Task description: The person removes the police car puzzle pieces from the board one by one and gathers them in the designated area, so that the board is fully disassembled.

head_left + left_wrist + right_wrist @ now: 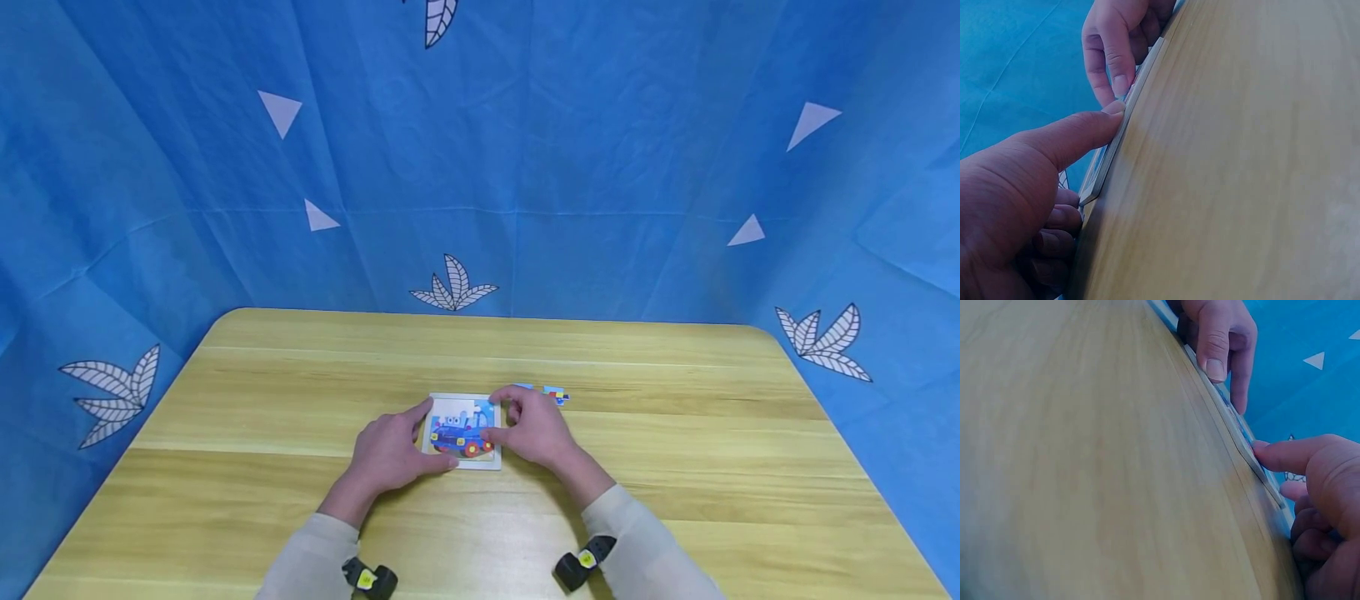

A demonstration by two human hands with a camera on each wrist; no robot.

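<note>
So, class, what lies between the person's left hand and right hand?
In the head view, the framed vehicle puzzle lies between the left hand and right hand.

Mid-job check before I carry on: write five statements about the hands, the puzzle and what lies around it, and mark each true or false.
1. The left hand touches the puzzle frame. True.
2. The puzzle picture shows a red aeroplane. False: it shows a blue vehicle.
3. A loose piece lies outside the frame, beyond the right hand. True.
4. The right hand is well clear of the puzzle. False: its thumb touches the picture's right side.
5. The curtain behind the table is green. False: it is blue.
</note>
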